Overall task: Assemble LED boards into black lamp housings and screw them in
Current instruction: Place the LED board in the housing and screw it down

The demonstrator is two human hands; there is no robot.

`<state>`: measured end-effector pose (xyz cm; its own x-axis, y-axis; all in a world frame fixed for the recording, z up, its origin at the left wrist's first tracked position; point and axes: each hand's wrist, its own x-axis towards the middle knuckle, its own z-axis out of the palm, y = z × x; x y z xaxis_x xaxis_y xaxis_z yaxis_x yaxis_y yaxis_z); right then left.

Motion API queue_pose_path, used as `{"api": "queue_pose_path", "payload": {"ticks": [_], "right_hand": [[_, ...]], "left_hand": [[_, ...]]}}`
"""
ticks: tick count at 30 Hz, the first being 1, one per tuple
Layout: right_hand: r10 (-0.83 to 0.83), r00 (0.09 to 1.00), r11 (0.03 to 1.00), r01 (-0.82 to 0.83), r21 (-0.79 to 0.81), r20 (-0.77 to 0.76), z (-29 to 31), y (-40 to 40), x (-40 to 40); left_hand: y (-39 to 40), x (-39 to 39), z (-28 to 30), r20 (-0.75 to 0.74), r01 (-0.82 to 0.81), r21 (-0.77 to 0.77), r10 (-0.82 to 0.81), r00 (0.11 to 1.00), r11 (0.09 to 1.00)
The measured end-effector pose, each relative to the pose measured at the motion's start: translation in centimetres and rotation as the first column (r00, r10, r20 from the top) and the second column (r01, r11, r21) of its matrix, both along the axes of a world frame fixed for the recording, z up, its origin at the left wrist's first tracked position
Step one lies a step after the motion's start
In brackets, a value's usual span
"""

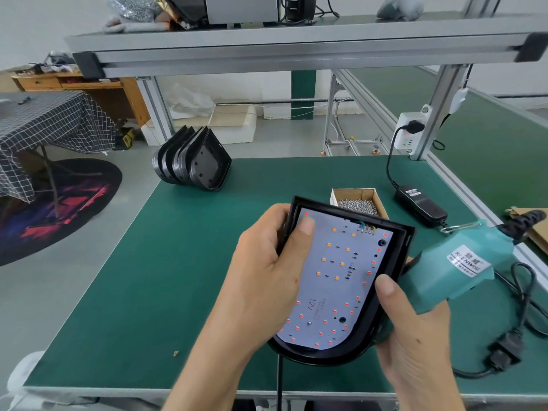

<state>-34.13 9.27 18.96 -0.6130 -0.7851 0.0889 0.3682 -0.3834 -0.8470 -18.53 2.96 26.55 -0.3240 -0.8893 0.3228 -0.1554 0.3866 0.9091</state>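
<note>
A black lamp housing (394, 262) is held tilted above the green table, with a white LED board (335, 280) lying inside it. My left hand (267, 268) grips the housing's left edge, its thumb pressing on the board's upper left corner. My right hand (415, 330) holds the housing's right edge with the thumb on the rim, and the same hand also carries a teal electric screwdriver (456, 265) behind the housing. A screw sits in the board near its lower end.
A cardboard box of screws (357, 200) stands just behind the housing. A stack of empty black housings (192, 161) leans at the table's far left corner. A black power adapter (421, 206), its cables and a wall socket (410, 132) are at the right.
</note>
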Motion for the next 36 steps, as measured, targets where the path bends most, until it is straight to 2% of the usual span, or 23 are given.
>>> {"api": "queue_pose_path", "payload": {"ticks": [8,17,22,28,36], "right_hand": [[0.011,0.998,1.000,-0.010,0.022,-0.068,-0.4,0.0,0.1],[-0.055,0.991,0.982,0.075,0.174,-0.121,-0.2,-0.1,0.5],[-0.118,0.984,0.952,0.150,0.268,-0.132,0.0,-0.6,0.3],[-0.130,0.976,0.937,0.179,0.300,-0.177,-0.1,-0.9,0.2],[-0.113,0.978,0.924,0.168,0.344,-0.174,0.0,-1.1,0.0]], "left_hand": [[-0.2,0.1,-0.3,-0.030,-0.070,0.018,0.071,0.997,0.997],[-0.2,0.0,-1.0,0.034,-0.123,0.009,0.122,0.992,0.992],[0.6,-0.2,-1.8,0.132,-0.149,-0.046,0.154,0.979,0.988],[0.3,-0.4,-2.6,0.143,-0.175,-0.023,0.176,0.974,0.984],[-0.7,0.2,-2.9,0.086,-0.050,0.067,0.044,0.995,0.996]]}}
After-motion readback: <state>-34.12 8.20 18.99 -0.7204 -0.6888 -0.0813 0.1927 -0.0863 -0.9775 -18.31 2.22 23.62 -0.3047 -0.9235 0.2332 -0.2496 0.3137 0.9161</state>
